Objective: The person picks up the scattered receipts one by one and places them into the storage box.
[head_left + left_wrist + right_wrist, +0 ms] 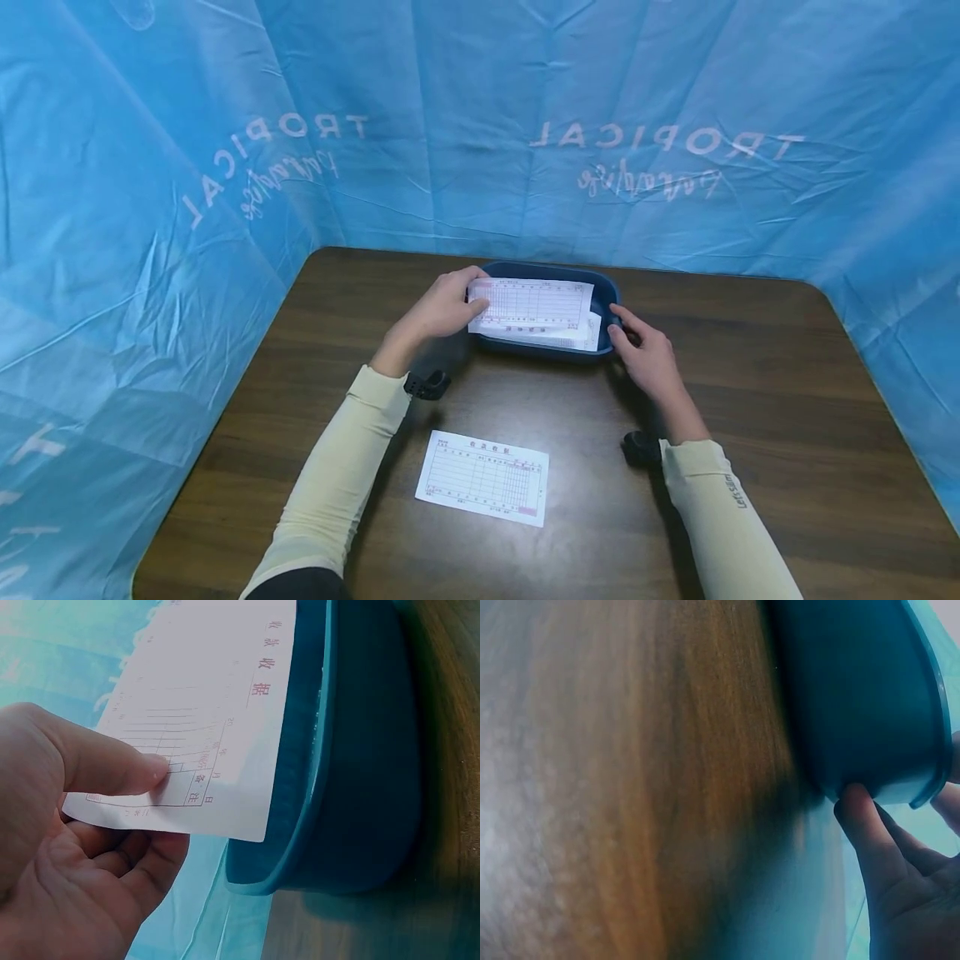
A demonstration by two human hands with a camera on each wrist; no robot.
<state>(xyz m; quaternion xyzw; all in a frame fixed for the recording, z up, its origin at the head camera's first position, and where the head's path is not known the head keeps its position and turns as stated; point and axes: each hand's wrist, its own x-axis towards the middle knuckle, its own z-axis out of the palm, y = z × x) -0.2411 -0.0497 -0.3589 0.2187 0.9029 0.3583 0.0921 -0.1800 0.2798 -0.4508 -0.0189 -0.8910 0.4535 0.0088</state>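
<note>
My left hand (444,307) pinches the left end of a printed receipt slip (534,302) above a dark blue plastic basin (551,271). In the left wrist view the thumb lies on top of the receipt slip (225,690), with curled fingers beneath it. Below that slip, more printed paper (592,335) shows in the basin; how many sheets is hidden. At the basin's right end, my right hand (651,357) holds it. The right wrist view shows the thumb pressed to the outer wall of the basin (855,697) and other fingers by its rim.
Another receipt slip (482,477) lies flat on the brown wooden table (772,400), nearer the person and between the forearms. Blue printed sheeting (465,125) hangs behind the table and along its sides. A dark wrist device (427,386) sits on the left wrist.
</note>
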